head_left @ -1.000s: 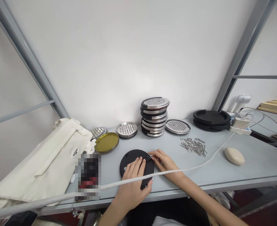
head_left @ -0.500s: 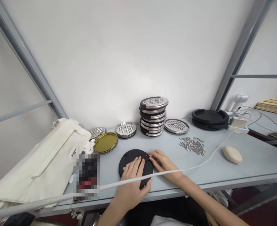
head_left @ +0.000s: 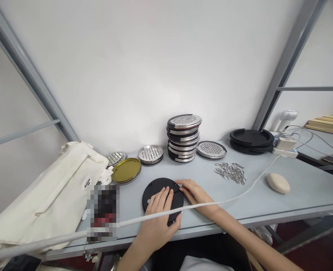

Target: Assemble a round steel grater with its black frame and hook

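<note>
A black round disc (head_left: 161, 183) with a silvery edge on its right side lies on the table in front of me. My left hand (head_left: 159, 214) rests across its top, fingers together, with the thumb at the near right edge, holding it. At the disc's upper right edge, my right hand (head_left: 193, 192) pinches a small metal hook (head_left: 177, 185), partly hidden by the fingertips. Several loose metal hooks (head_left: 231, 173) lie in a pile to the right. Behind the disc stands a tall stack of round graters (head_left: 184, 139) with black rims.
A white cable (head_left: 228, 203) crosses in front of my hands. Gold discs (head_left: 126, 169), grater plates (head_left: 150, 154), a single grater (head_left: 211, 149) and black rings (head_left: 251, 141) line the back. A cream bag (head_left: 56, 192) stands left; a beige rounded object (head_left: 278, 183) lies right.
The view has shifted very slightly. Both hands stay at the disc, the right fingers still at the hook on its edge.
</note>
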The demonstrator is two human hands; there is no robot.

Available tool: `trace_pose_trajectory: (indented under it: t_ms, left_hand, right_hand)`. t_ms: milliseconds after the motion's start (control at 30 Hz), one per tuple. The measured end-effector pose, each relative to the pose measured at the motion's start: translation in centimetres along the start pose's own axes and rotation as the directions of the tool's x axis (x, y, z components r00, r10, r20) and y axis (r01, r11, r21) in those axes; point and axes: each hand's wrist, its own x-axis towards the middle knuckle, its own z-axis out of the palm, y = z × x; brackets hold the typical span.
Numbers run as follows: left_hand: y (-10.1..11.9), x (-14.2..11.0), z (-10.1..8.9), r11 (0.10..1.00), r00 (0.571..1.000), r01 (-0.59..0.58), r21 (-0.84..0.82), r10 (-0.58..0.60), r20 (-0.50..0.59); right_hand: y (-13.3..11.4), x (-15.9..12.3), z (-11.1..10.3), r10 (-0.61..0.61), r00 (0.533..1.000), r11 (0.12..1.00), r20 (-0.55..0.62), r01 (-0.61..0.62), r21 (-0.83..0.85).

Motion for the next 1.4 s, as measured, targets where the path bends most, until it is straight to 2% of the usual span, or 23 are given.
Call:
trace_pose_trajectory:
  t_ms: [367,800,1033,1400]
  left_hand:
    - [0.09,-0.07,0.0,1.0,0.999,0.004,-0.017,-0.005,-0.037]
    - [0.06,0.1,-0.23,0.999,1.0,0.002,-0.034,-0.002,0.003]
    - [0.03,0.11,-0.17,0.999,1.0,0.005,-0.05,-0.006,-0.01]
    - [0.08,0.01,-0.19,0.999,1.0,0.006,-0.04,-0.006,0.0]
  right_hand:
    - [-0.16,-0.02,-0.06,0.043,0.999,0.999,0.014,-0.043,-0.002]
    - [-0.01,-0.07,-0.03,0.026,1.0,1.0,0.016,-0.026,0.006]
    - [-0.79,0.11,-0.37,0.076,0.995,0.997,0.059,-0.077,0.006]
    - [-0.31,0.01,-0.23,0.099,0.993,0.995,0.067,-0.099,-0.004]
